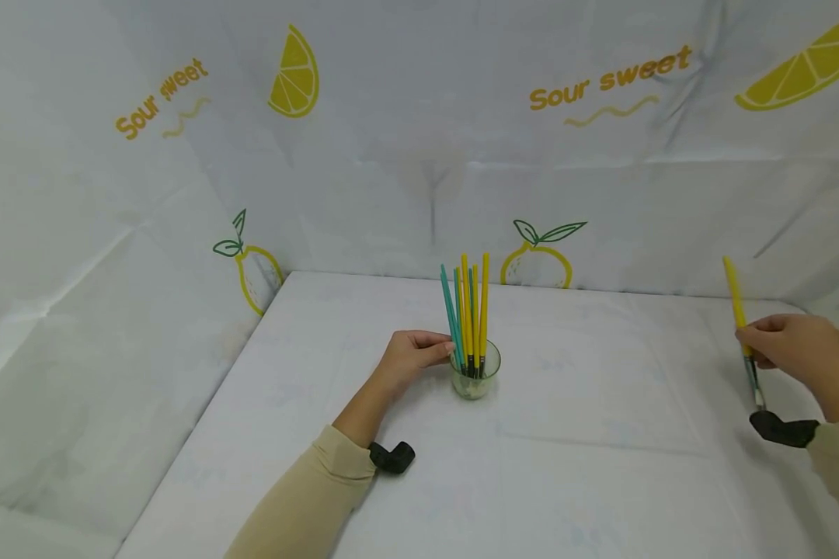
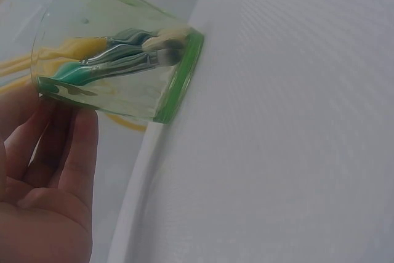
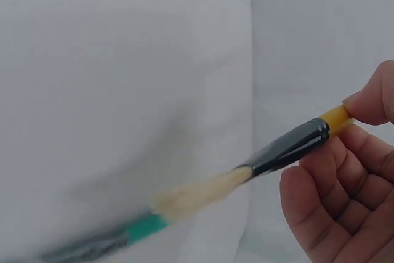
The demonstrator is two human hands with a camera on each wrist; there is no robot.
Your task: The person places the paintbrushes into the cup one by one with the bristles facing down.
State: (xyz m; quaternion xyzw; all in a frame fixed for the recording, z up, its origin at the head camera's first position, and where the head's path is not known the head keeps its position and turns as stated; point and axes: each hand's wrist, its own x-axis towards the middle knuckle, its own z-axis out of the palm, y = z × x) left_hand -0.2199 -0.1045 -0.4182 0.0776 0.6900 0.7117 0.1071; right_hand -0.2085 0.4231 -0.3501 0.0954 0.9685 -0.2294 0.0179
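A clear green-tinted glass stands upright on the white table. Inside it, several yellow-handled paintbrushes and teal-handled paintbrushes stand bristles down. My left hand pinches the glass at the left side of its rim; the left wrist view shows the brush heads through the wall. Far to the right, my right hand holds a yellow-handled paintbrush above the table between thumb and fingers. Its pale bristles point down.
In the right wrist view, a blurred teal-and-dark item shows beyond the bristles; its kind is unclear. White cloth with lemon prints hangs behind the table. Dark wrist mounts project from both sleeves.
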